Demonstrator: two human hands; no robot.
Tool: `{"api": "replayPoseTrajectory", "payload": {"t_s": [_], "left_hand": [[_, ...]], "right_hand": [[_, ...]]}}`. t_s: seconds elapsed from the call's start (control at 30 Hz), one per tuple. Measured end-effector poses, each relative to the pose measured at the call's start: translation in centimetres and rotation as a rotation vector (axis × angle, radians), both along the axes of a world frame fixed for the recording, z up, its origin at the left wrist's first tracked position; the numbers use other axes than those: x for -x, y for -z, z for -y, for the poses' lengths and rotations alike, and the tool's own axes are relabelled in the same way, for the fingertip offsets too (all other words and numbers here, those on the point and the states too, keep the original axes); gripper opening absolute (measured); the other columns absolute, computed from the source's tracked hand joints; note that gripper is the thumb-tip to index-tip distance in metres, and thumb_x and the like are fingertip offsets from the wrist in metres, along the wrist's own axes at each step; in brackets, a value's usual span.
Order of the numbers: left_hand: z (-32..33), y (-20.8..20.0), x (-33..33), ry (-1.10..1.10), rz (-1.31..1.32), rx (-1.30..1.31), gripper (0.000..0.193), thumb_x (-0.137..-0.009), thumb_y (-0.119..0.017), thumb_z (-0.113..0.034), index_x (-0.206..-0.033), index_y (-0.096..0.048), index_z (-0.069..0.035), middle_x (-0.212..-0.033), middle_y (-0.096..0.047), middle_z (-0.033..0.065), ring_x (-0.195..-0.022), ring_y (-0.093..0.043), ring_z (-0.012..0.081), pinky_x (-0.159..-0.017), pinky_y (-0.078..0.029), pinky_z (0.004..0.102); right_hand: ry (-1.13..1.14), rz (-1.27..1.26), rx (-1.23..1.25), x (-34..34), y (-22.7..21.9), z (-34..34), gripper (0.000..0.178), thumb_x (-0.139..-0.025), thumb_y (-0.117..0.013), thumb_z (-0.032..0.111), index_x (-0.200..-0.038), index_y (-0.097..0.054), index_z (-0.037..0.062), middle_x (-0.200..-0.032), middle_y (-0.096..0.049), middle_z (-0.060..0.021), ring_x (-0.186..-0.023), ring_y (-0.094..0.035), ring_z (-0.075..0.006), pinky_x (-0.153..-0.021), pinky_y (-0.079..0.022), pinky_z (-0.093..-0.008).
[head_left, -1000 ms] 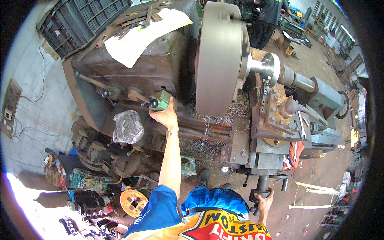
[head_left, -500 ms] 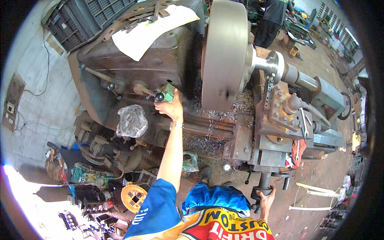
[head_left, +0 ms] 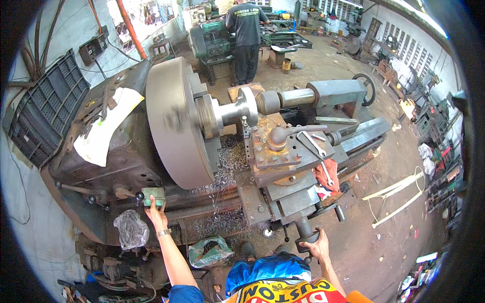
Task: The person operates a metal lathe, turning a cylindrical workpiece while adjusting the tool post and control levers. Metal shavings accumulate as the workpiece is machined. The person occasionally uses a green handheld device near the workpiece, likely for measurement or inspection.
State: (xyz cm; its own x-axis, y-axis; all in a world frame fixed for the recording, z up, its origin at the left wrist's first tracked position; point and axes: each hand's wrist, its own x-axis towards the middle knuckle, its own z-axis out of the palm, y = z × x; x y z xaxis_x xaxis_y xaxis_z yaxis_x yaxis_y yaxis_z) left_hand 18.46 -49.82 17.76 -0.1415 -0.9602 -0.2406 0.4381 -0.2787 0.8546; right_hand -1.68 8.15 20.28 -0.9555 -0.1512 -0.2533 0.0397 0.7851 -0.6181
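Note:
My left hand (head_left: 157, 216) is closed around a small green box (head_left: 153, 196) on the front of the lathe's headstock (head_left: 118, 169). Just beside it is a lever's black ball knob (head_left: 139, 196). My right hand (head_left: 320, 246) grips the dark crank handle (head_left: 307, 240) at the near end of the cross slide. A large round chuck (head_left: 172, 123), its face smeared by motion, carries a shiny flanged metal workpiece (head_left: 233, 110). The tailstock (head_left: 336, 94) lines up with the workpiece's far-right end. Beside the flange stands the tool post (head_left: 277, 139).
Two wrenches (head_left: 319, 151) and a red rag (head_left: 326, 174) lie on the carriage. Metal shavings (head_left: 225, 161) cover the bed below the chuck. A clear plastic bag (head_left: 131, 230) hangs by the headstock. Another person (head_left: 246, 38) stands at a machine behind. A pale frame (head_left: 396, 197) lies on the floor.
My view has swung up and to the right, bringing the tailstock and the person behind into fuller sight. Both hands keep their holds on the green box and the crank handle.

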Motion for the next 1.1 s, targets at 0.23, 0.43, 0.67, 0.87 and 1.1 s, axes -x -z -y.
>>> {"api": "replayPoseTrajectory", "payload": {"t_s": [0.23,0.43,0.67,0.87,1.1], "left_hand": [[-3.0,-0.7,2.0,-0.237,0.451,0.570,0.072,-0.073,-0.087,-0.012,-0.123,-0.038,0.001,-0.121,-0.050,0.0133,-0.109,-0.052,0.0231,-0.094,-0.047,0.0371],[-3.4,-2.9,3.1,-0.240,0.506,0.625,0.089,-0.062,-0.091,-0.009,-0.129,-0.034,0.003,-0.124,-0.050,0.0173,-0.114,-0.050,0.0270,-0.102,-0.040,0.0378],[-2.5,-2.7,2.8,-0.297,0.709,0.548,0.090,-0.063,-0.091,-0.010,-0.132,-0.036,0.005,-0.128,-0.048,0.0180,-0.117,-0.049,0.0278,-0.104,-0.039,0.0399],[-0.2,-0.7,1.7,-0.276,0.242,0.226,0.067,-0.077,-0.084,-0.009,-0.126,-0.040,0.000,-0.121,-0.054,0.0116,-0.108,-0.054,0.0200,-0.092,-0.046,0.0347],[-0.1,-0.9,2.0,-0.287,0.352,0.331,0.076,-0.073,-0.088,-0.020,-0.126,-0.040,0.006,-0.124,-0.051,0.0152,-0.114,-0.049,0.0242,-0.101,-0.039,0.0368]], "right_hand": [[0.003,0.010,0.010,0.0,0.4,0.0,0.094,-0.051,-0.088,0.034,-0.127,-0.051,-0.0057,-0.122,-0.058,-0.0264,-0.115,-0.056,-0.0397,-0.098,-0.044,-0.0439],[0.006,0.014,0.094,0.0,0.9,0.4,0.088,-0.052,-0.085,0.022,-0.127,-0.049,-0.0073,-0.110,-0.060,-0.0226,-0.100,-0.059,-0.0342,-0.091,-0.046,-0.0399],[-0.007,0.052,0.119,0.1,0.6,0.4,0.088,-0.053,-0.083,0.023,-0.128,-0.048,-0.0054,-0.111,-0.059,-0.0223,-0.101,-0.059,-0.0333,-0.093,-0.046,-0.0398],[-0.017,0.007,0.060,0.1,1.0,0.4,0.086,-0.053,-0.083,0.024,-0.127,-0.049,-0.0052,-0.109,-0.060,-0.0212,-0.102,-0.059,-0.0331,-0.093,-0.045,-0.0393],[-0.012,0.010,0.093,0.1,1.0,0.4,0.083,-0.053,-0.083,0.019,-0.125,-0.050,-0.0038,-0.108,-0.061,-0.0200,-0.101,-0.059,-0.0323,-0.092,-0.046,-0.0390]]}}
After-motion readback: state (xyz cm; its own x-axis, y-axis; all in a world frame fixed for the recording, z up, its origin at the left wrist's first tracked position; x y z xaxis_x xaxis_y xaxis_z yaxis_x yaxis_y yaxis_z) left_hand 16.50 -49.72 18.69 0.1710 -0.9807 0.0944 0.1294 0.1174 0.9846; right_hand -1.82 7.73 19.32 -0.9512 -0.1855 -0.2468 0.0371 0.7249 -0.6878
